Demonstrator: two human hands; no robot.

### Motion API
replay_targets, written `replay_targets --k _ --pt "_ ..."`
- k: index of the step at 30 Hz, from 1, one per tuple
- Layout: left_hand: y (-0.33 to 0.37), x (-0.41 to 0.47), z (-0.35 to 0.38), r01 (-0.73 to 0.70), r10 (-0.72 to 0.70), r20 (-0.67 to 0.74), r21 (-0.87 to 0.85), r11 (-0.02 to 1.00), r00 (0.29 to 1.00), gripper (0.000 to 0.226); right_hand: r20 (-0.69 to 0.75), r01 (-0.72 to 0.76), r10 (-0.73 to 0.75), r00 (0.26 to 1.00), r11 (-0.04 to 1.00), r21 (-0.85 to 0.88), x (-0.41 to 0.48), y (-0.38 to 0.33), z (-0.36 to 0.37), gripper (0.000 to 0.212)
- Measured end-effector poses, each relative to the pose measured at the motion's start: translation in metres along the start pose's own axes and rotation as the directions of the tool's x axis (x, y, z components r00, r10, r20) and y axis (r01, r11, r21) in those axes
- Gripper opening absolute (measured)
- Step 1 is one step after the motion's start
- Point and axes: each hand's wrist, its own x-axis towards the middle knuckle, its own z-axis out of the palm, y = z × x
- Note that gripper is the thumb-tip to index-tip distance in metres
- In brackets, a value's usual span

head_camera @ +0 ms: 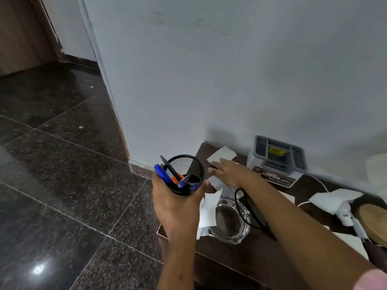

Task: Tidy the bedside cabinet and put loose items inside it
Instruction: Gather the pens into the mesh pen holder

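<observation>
I'm looking down at the dark brown top of the bedside cabinet [240, 260], which stands against a pale, scuffed wall [230, 80]. To its left is a polished dark granite floor [62, 164] with thin pale joints, a lamp glare low down, and a wooden door [21, 28] in the far corner.

The only writing I can read is "OPEL", on a printed label on the white box [276, 176] at the back of the cabinet. One grey divided organiser tray [280, 155] sits on that box. It carries a yellow sticker [276, 152] whose print is too small to make out.

My left hand [176, 204] is wrapped round one black mesh pen cup [186, 172], holding it up off the top at the cabinet's left edge. I count at least four pens in it, among them a blue pen [162, 174] and a black pen [170, 168]. My right hand [228, 172] is flat with its fingers straight and gripping nothing. It is spread over a paper scrap [215, 182], though motion blur hides whether it touches.

There are at least four pieces of white paper. Besides that scrap, a paper slip [223, 154] lies by the wall, folded paper [209, 210] touches the one glass dish [230, 222], and a white sheet [335, 197] lies far right. One black cable [243, 208] loops beside the dish
</observation>
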Motion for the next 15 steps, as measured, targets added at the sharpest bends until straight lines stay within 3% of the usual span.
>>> replay_targets --k 4,11,15 --pt "-0.006 0.013 0.01 -0.036 0.036 -0.01 -0.014 0.999 0.999 0.089 -0.118 0.01 -0.01 0.993 1.0 -0.003 -0.008 0.002 0.006 0.057" --pt "-0.013 0.044 0.052 -0.078 0.081 0.091 -0.04 0.996 0.993 0.096 -0.19 0.021 -0.031 0.981 0.998 -0.054 -0.034 0.004 0.002 0.051" --pt "-0.012 0.052 0.081 -0.109 0.116 0.155 -0.048 0.993 0.981 0.08 -0.198 0.052 -0.06 0.978 0.998 -0.048 -0.042 0.01 0.003 0.045"
